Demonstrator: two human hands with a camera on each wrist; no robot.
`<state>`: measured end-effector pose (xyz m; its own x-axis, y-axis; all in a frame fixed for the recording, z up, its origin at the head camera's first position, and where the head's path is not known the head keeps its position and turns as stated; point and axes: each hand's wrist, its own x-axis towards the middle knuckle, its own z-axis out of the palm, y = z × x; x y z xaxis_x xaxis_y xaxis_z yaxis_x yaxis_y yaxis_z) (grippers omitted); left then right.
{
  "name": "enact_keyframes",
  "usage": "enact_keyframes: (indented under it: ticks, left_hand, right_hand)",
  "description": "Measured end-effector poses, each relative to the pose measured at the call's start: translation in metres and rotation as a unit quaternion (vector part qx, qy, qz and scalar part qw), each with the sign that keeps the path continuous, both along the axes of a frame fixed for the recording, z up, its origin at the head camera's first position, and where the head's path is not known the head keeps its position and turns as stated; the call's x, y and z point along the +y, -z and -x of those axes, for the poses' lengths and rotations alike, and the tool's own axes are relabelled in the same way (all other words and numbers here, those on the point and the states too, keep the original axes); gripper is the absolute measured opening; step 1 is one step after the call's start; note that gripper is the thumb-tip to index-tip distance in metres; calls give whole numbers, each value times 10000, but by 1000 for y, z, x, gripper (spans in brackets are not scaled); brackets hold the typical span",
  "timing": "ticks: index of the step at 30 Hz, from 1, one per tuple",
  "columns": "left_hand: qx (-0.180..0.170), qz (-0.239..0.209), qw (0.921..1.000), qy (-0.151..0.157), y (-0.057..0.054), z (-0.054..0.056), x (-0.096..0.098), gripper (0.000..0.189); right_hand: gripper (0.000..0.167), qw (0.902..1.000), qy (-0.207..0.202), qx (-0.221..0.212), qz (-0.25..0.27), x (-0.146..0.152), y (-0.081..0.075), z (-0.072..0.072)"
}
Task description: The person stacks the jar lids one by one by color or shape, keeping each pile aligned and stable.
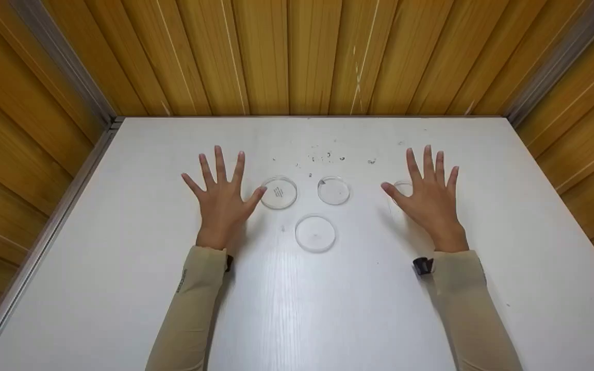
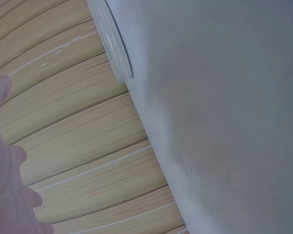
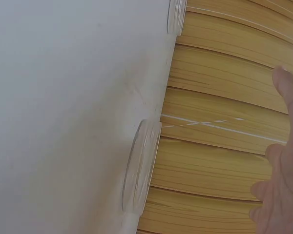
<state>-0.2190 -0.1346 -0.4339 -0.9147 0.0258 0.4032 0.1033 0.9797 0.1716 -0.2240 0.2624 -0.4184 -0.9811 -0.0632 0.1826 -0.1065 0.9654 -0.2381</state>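
Observation:
Both hands are spread palm down above the white table, holding nothing. The left hand (image 1: 222,206) has its thumb tip over the edge of a clear petri dish (image 1: 278,193) with small printed marks. Under the thumb side of the right hand (image 1: 433,206), another clear dish (image 1: 402,188) is partly hidden. Between the hands lie a smaller round dish (image 1: 333,190) with a dark mark at its rim and a nearer clear dish (image 1: 315,234). In the right wrist view, a transparent dish (image 3: 141,168) stands near the right hand (image 3: 285,170). Part of the left hand (image 2: 12,175) shows in the left wrist view.
Small dark specks (image 1: 328,156) are scattered on the white table (image 1: 359,319) behind the dishes. Wood-patterned panels (image 1: 307,56) close off the back and both sides. A metal edge strip (image 1: 44,257) runs along the left side.

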Motion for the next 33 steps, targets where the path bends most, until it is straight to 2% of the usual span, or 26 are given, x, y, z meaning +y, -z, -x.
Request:
enact_keyframes:
  ticks: [3, 7, 11, 14, 18, 21, 24, 28, 29, 32, 33]
  left_hand:
    - [86, -107, 9999, 41, -1, 0, -1, 80]
    - [18, -363, 9993, 118, -4, 0, -4, 82]
    - [-192, -853, 9958, 253, -8, 1, -7, 84]
    - [-443, -1321, 9895, 384, -9, 0, -10, 86]
    - [-847, -1918, 9756, 646, -8, 1, -16, 89]
    - [-1192, -2286, 9619, 906, -6, 4, -20, 91]
    - [-1541, -2656, 9440, 1209, -5, 8, -23, 94]
    - [-2010, -3152, 9160, 1453, -5, 14, -25, 96]
    - [-2113, -3216, 9111, 1475, -5, 15, -25, 96]
    - [-2393, -3304, 9006, 1500, -3, 19, -25, 99]
    - [-2462, -3264, 8998, 1522, -2, 20, -25, 100]
  right_hand:
    - [94, 9999, 6, 100, 84, 0, -2, 0]
    - [93, 9992, -43, 120, 390, -2, -2, 0]
    - [91, 9937, -204, -48, 1096, -5, -5, 0]
    - [90, 9856, -372, -254, 1627, -8, -9, 2]
    - [89, 9750, -746, -649, 1992, -15, -17, 7]
    - [89, 9694, -1073, -1010, 1961, -23, -22, 13]
    - [87, 9651, -1399, -1273, 1811, -35, -26, 19]
    - [85, 9580, -1758, -1501, 1697, -51, -29, 27]
    - [84, 9556, -1837, -1567, 1690, -55, -30, 29]
    - [82, 9479, -2060, -1768, 1669, -67, -29, 35]
    - [81, 9451, -2125, -1835, 1670, -71, -28, 37]
